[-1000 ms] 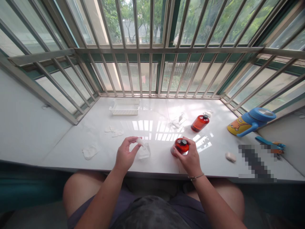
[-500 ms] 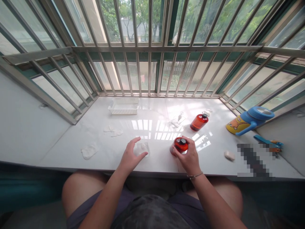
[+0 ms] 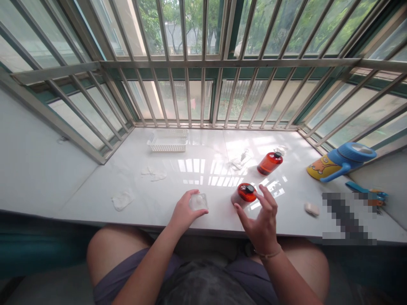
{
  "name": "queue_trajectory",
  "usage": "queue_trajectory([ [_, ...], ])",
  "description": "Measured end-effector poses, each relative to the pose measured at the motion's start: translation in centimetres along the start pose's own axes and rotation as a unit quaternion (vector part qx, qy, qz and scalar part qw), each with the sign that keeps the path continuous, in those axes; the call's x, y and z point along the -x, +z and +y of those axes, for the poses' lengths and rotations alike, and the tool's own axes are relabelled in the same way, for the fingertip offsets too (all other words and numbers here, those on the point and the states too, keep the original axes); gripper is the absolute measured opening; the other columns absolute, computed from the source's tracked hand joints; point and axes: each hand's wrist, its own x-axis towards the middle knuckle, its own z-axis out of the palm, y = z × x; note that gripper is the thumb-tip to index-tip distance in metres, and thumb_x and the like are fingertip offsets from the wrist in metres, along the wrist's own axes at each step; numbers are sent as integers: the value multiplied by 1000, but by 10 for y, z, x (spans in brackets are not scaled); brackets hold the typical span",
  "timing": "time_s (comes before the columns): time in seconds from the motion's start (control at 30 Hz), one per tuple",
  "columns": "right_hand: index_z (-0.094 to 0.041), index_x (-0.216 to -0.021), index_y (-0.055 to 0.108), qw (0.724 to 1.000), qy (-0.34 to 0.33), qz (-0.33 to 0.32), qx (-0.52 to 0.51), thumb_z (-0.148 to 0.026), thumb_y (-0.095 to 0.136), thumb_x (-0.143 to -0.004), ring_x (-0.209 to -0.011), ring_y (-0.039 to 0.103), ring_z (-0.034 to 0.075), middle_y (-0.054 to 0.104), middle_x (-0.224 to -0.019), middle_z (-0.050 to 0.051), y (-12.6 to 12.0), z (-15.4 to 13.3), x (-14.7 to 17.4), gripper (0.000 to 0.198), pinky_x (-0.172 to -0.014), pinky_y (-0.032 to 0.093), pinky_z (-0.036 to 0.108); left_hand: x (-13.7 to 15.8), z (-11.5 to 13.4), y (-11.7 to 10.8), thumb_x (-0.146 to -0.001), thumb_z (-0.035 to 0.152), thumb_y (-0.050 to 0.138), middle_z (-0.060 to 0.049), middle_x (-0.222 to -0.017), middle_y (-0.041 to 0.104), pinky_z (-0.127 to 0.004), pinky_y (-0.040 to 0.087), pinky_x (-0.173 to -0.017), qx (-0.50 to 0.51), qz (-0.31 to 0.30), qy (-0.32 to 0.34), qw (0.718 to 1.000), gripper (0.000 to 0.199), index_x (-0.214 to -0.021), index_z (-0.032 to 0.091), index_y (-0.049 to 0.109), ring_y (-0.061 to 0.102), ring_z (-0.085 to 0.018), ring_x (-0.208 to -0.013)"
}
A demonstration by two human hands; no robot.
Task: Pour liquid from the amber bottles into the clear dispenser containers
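My left hand (image 3: 186, 212) grips a small clear square box (image 3: 199, 202), with the thumb along its near side and the fingers at its far left side. Something whitish shows inside the box. My right hand (image 3: 261, 218) is open beside an upright amber-red bottle (image 3: 244, 194) with a black cap. Its thumb and fingers are spread near the bottle's right side; whether a fingertip still touches it I cannot tell. Farther back stands a second amber-red bottle (image 3: 269, 163), also black-capped.
A white perforated basket (image 3: 168, 148) sits at the back left. Crumpled white tissues (image 3: 122, 200) lie at left, and a clear pump piece (image 3: 244, 155) rests on another tissue. To the right are a blue and yellow cup (image 3: 340, 161), a pale eraser-like block (image 3: 312, 209) and keys (image 3: 378, 195).
My right hand has let go of the near bottle and drawn back to the right, fingers spreading. My left hand has moved right and closed on the clear box. The view has shifted slightly.
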Motion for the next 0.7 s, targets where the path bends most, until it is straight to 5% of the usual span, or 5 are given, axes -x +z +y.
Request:
queue_trajectory([
  [0.13, -32, -136, 58, 972, 61, -158, -166, -23, 64, -99, -102, 76, 30, 69, -141, 12, 4, -35, 14, 39, -89, 67, 55, 5, 0, 12, -65, 40, 103, -8, -141, 73, -53, 49, -122, 12, -31, 23, 999, 77, -133, 30, 68, 68, -35, -136],
  [0.23, -31, -134, 51, 888, 226, -272, -294, -24, 52, -100, -63, 66, 15, 61, -156, 11, 20, -48, 19, 34, -63, 64, 40, 8, 0, 20, -67, 39, 102, -7, -140, 73, -51, 51, -121, 10, -35, 39, 999, 75, -133, 31, 68, 68, -34, -135],
  [0.37, -32, -123, 42, 811, 297, -318, -391, -21, 51, -97, -53, 57, 9, 51, -167, 12, 36, -49, 20, 29, -53, 55, 32, 9, 1, 23, -69, 37, 100, -6, -138, 74, -49, 52, -119, 5, -38, 53, 998, 73, -133, 30, 68, 69, -33, -134],
  [0.47, -32, -121, 41, 804, 308, -324, -393, -20, 53, -93, -51, 57, 9, 60, -158, 11, 38, -43, 24, 33, -52, 52, 30, 8, 2, 22, -69, 36, 101, -6, -138, 74, -48, 52, -119, 7, -42, 56, 998, 73, -133, 30, 68, 69, -32, -133],
  [0.7, -29, -114, 38, 848, 319, -229, -356, -18, 56, -88, -52, 52, 10, 72, -123, 5, 40, -30, 31, 34, -49, 46, 27, 7, 3, 21, -66, 38, 103, -7, -136, 74, -48, 52, -119, 5, -41, 49, 998, 73, -130, 29, 70, 69, -33, -132],
])
